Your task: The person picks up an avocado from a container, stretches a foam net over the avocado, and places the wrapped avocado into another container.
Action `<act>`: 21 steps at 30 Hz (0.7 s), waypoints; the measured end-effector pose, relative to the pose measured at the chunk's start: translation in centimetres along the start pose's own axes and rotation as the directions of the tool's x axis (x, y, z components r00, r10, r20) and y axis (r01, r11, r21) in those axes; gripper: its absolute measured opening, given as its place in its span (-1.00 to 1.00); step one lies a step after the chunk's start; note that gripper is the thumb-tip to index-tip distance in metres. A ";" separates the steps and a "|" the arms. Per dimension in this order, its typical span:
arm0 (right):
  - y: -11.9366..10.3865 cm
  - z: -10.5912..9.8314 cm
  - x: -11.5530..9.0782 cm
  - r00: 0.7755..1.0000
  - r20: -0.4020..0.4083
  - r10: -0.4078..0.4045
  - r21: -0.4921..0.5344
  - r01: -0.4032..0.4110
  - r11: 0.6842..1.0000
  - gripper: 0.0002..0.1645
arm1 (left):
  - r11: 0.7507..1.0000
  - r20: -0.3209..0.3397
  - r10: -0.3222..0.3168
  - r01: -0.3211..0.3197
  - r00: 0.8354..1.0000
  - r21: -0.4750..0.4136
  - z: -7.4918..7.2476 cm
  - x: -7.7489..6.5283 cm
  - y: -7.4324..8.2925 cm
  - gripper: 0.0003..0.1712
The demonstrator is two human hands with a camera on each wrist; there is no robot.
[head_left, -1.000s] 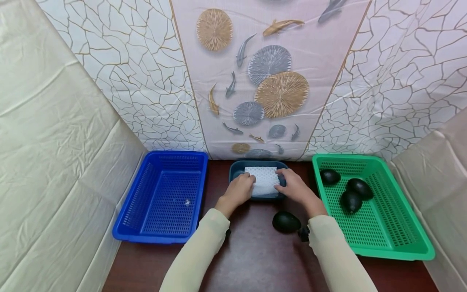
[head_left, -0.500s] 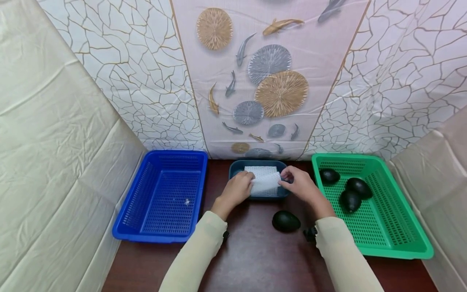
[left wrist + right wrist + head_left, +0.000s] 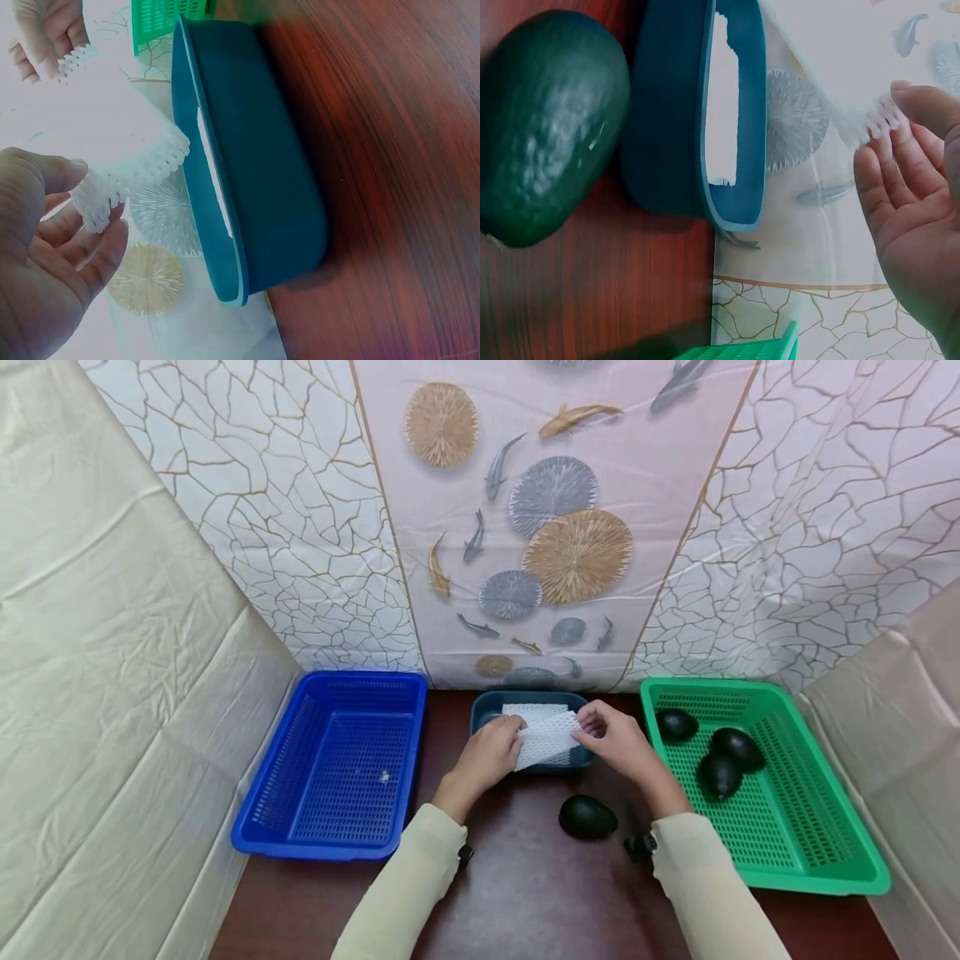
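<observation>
A white foam net sleeve (image 3: 551,735) is stretched between my two hands, above a small dark teal bin (image 3: 259,157). My left hand (image 3: 487,753) pinches its left end between thumb and fingers. The opposite end is pinched by my right hand (image 3: 618,742), as the right wrist view also shows. More white foam netting (image 3: 721,112) lies inside the bin, partly hidden by the held sleeve in the head view. On the table in front of the bin, apart from both hands, lies a dark green avocado (image 3: 588,817).
To the right stands a green perforated basket (image 3: 813,883) holding three dark avocados (image 3: 737,748). A blue perforated basket (image 3: 318,850), with a small white bit on its floor, stands on the left. Patterned cloth (image 3: 517,643) hangs behind the table.
My right hand has shifted slightly right and now pinches the sleeve's end. The sleeve has been lifted and tilted, right end higher, off the netting in the bin. The left hand has barely moved.
</observation>
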State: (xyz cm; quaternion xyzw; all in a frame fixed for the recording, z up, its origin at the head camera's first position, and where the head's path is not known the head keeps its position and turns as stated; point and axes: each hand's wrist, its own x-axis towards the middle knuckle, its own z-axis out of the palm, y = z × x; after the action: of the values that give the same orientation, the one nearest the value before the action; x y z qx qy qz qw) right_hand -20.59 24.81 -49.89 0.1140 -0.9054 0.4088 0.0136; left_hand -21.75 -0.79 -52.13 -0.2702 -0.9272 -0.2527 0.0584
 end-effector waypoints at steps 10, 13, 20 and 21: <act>-1.1 0.7 -0.6 0.996 -0.055 -0.069 0.037 0.071 0.997 -0.79 | 1.000 -0.013 0.000 0.000 1.000 -0.009 0.0 -0.6 0.7 -0.75; -1.5 0.7 -0.9 0.994 -0.069 -0.084 0.021 0.086 0.996 -0.83 | 1.000 -0.004 -0.001 0.001 1.000 -0.003 -0.1 -0.7 1.0 -0.72; -2.5 0.8 -1.4 0.987 -0.086 -0.133 -0.017 0.132 0.991 -0.83 | 0.999 -0.022 0.031 -0.031 0.999 0.014 -0.7 -0.6 2.0 -0.60; -2.7 0.8 -1.5 0.986 -0.087 -0.139 -0.022 0.138 0.990 -0.83 | 0.999 -0.029 0.044 -0.043 0.999 0.015 -0.9 -0.6 2.2 -0.58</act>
State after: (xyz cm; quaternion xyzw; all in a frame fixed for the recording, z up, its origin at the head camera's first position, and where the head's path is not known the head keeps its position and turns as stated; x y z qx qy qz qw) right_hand -18.48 22.82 -48.62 0.1585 -0.8970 0.4042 0.0828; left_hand -20.15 0.08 -50.55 -0.2861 -0.9220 -0.2486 0.0793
